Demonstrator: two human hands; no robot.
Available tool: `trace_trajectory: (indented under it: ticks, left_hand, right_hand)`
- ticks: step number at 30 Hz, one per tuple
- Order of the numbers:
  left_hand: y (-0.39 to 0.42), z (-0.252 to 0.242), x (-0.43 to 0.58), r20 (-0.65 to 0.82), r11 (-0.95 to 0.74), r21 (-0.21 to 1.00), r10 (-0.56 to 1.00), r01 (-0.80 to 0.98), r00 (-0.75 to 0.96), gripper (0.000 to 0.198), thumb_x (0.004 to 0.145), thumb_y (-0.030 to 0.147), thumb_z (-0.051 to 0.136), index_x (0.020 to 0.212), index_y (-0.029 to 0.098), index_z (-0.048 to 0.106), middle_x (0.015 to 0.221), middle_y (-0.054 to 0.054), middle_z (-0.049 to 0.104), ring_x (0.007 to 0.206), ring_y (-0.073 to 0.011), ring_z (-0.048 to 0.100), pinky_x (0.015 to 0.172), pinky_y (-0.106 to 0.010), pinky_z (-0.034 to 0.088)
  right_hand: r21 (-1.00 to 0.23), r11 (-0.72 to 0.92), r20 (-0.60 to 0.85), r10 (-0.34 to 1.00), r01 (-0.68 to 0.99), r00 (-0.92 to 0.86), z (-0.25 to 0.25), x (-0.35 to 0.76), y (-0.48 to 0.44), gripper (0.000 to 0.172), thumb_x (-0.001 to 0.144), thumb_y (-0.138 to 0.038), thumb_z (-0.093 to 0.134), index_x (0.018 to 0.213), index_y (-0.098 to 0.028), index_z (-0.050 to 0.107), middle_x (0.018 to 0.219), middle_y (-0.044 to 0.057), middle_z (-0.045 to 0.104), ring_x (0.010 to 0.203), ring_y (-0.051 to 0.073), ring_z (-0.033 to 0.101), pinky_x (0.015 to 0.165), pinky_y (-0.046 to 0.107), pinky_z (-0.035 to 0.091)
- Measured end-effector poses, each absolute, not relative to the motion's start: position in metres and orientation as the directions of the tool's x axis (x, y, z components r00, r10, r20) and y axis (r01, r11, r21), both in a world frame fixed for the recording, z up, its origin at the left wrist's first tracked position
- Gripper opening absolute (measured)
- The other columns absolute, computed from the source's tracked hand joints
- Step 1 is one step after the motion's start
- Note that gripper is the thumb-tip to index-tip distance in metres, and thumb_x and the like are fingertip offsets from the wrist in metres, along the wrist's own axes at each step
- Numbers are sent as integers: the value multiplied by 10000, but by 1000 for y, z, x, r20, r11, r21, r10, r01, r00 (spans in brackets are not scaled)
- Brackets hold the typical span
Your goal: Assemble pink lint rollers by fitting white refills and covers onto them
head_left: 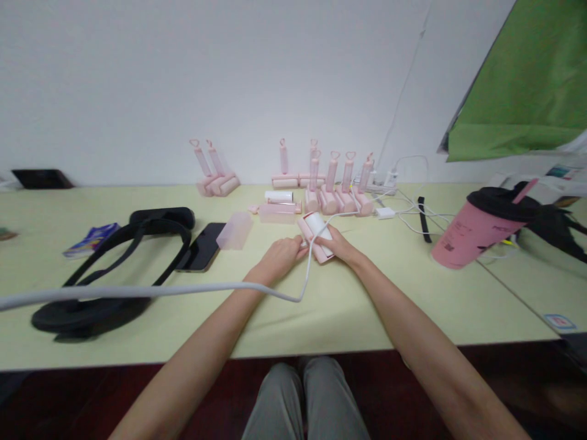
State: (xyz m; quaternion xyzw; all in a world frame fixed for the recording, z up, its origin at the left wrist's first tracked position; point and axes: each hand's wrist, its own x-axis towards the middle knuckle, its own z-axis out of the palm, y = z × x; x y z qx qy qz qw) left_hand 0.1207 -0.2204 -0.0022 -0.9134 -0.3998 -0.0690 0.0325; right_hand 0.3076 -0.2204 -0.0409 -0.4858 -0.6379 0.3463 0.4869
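Observation:
A pink lint roller with a white roll (316, 234) lies on the pale green table (348, 305) between my two hands. My right hand (338, 245) wraps round its near end from the right. The fingers of my left hand (280, 255) are bunched at its left side, touching it. A translucent pink cover (235, 230) lies a little to the left. Behind, several pink lint rollers (337, 183) stand on end in a row, and two more (211, 171) lean against the wall.
A white cable (137, 292) crosses the table from the left up to my hands. A black headset with straps (119, 263) and a phone (202, 246) lie at left. At right stand a pink cup with a black lid (477, 229), white cables and a charger (385, 212).

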Motion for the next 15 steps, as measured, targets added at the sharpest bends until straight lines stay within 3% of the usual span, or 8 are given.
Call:
trace_trajectory:
  ticks: [4, 9, 15]
  left_hand:
    - [-218, -2, 123, 154, -685, -37, 715, 727, 682, 402, 920, 437, 245, 972, 120, 487, 779, -120, 632, 763, -227, 631, 664, -297, 416]
    - [-215, -8, 124, 179, -664, -63, 727, 745, 663, 408, 924, 431, 214, 1000, 116, 461, 799, -130, 633, 752, -234, 632, 652, -306, 426]
    - [-213, -1, 119, 271, -667, 53, 726, 743, 632, 384, 893, 464, 328, 1039, 145, 485, 933, -111, 617, 875, -231, 604, 749, -328, 438]
  right_hand:
    - [-939, 287, 288, 957, 187, -22, -42, 306, -219, 508, 662, -430, 647, 1061, -157, 494, 997, 65, 588, 880, 207, 553, 805, 345, 446]
    - [-933, 279, 285, 958, 227, -3, -42, 304, -218, 516, 664, -439, 639, 1071, -156, 497, 1000, 69, 595, 878, 208, 559, 806, 349, 450]
    - [-927, 268, 298, 951, 261, 83, -33, 300, -216, 536, 644, -447, 657, 1078, -165, 516, 1033, 75, 608, 901, 212, 563, 837, 362, 441]
